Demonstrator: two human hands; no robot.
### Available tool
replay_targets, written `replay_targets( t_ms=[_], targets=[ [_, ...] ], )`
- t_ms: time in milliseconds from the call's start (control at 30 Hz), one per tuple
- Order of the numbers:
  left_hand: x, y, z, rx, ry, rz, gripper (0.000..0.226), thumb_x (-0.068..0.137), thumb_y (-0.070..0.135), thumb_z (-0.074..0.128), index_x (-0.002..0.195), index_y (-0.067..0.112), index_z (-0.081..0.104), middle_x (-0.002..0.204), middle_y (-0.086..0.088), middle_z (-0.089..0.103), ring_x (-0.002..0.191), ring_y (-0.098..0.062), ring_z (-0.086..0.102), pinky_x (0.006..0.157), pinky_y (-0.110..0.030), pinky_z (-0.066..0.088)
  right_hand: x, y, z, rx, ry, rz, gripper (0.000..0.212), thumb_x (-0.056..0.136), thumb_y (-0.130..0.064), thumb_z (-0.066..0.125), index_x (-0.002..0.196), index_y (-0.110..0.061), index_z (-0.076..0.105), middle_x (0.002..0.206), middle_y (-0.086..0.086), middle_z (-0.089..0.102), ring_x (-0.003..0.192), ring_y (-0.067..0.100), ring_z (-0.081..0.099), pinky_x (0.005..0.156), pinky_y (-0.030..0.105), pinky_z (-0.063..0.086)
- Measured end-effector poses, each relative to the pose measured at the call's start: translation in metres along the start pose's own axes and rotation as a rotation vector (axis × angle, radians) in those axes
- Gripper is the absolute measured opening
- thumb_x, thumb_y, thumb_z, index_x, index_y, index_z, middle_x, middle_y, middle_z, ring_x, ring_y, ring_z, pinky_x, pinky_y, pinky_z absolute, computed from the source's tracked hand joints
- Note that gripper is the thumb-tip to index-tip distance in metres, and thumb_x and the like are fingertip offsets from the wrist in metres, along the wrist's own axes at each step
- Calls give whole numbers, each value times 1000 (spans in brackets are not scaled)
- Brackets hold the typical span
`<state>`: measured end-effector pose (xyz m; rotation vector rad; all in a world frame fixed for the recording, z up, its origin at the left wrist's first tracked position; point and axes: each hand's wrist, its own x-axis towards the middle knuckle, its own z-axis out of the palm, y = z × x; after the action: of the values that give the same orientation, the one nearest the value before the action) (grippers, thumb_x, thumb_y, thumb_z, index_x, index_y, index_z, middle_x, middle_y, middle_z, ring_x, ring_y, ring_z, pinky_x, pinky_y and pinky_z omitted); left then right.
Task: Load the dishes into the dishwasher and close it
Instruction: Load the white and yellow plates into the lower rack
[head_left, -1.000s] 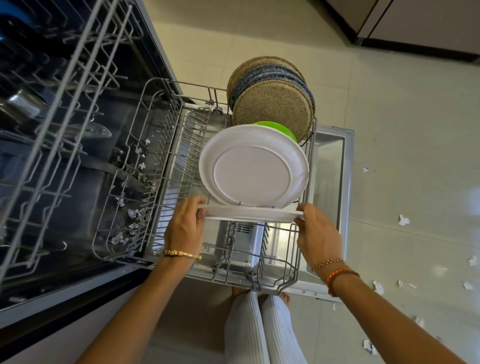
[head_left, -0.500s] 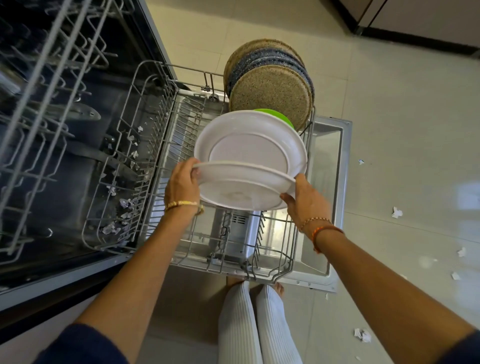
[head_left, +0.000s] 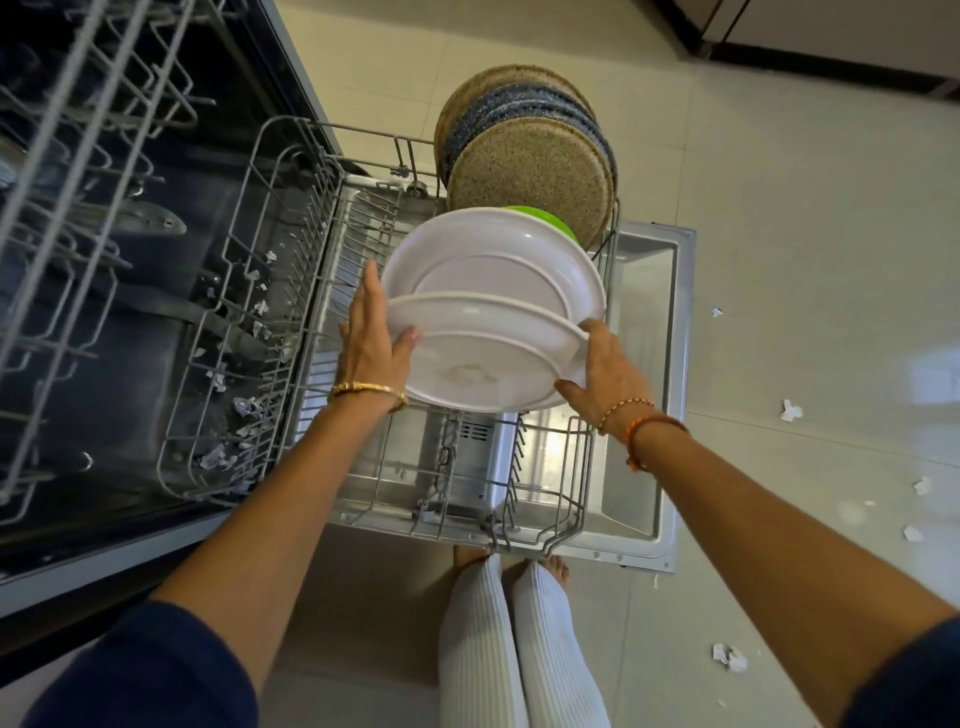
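Kitchen floor, dishwasher open: at far left the upper rack (head_left: 78, 208) hangs out over the dark tub, and the lower rack (head_left: 291, 218) is drawn onto the lowered door (head_left: 649, 415). My left hand (head_left: 371, 345) clasps the left rim of a white plate (head_left: 467, 364), thumb laid over its soiled face; my right hand (head_left: 602, 371) grips the opposite rim. The plate tilts over the rack's tines, just in front of a second white plate (head_left: 493, 260) already standing on edge, with a green dish (head_left: 545, 221) and speckled plates (head_left: 530, 176) behind. I judge loading is well underway. Next, the lower edge must drop into a free slot before either hand lets go.
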<state>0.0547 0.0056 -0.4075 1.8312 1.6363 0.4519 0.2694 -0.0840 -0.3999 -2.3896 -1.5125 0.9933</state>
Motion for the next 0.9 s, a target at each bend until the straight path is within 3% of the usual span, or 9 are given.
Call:
replay_targets(
  t_ms=[133,267,333,400,533,600,733,900],
  targets=[
    [-19,6,2,-29,107,6,72,82,9,63,143,8,24,143,-22,31,128,-39,36,101,-52,38,-11,4,2,31,106,-129,79,77,-18,72,140,-9,25,134,17,42,114,34,49,93,44,45],
    [-35,1,-1,47,68,40,58,76,24,68,122,-4,50,119,-29,49,109,-45,45,86,-51,43,-17,2,8,172,153,-178,38,87,-17,61,120,-5,49,115,17,58,107,32,55,92,45,47],
    [-32,-3,-11,64,63,99,63,76,43,58,117,-3,50,111,-30,51,102,-45,48,81,-45,43,-18,-4,7,221,227,-248,19,89,-12,57,105,-1,55,100,17,63,92,33,59,79,49,51],
    [-27,-7,-21,63,93,168,69,77,63,45,117,6,43,108,-31,51,99,-43,50,77,-43,44,-22,-11,6,249,319,-341,15,88,-11,55,99,0,56,88,15,63,81,32,59,68,47,52],
    [-27,-8,-29,55,75,208,69,78,71,31,115,13,37,108,-32,50,99,-42,50,77,-38,43,-33,-15,8,242,348,-403,14,86,-8,55,96,1,57,80,15,62,72,31,58,62,44,52],
    [-30,-3,-26,52,17,169,61,78,66,36,114,16,34,111,-32,49,101,-36,48,78,-37,43,-36,-9,13,232,339,-408,15,86,-10,53,95,1,57,79,15,62,71,30,58,61,43,52],
    [-34,0,-16,112,-2,59,52,80,18,66,121,-7,46,119,-29,46,111,-41,46,82,-47,48,-28,0,17,187,250,-389,11,88,-7,54,95,2,58,83,17,60,75,33,57,64,51,51],
    [-26,-2,-11,102,13,35,56,80,10,67,129,0,42,131,-21,42,122,-35,42,92,-43,44,-20,-2,18,160,269,-346,9,89,-4,54,96,1,58,85,17,61,76,33,58,64,50,52]
  ],
)
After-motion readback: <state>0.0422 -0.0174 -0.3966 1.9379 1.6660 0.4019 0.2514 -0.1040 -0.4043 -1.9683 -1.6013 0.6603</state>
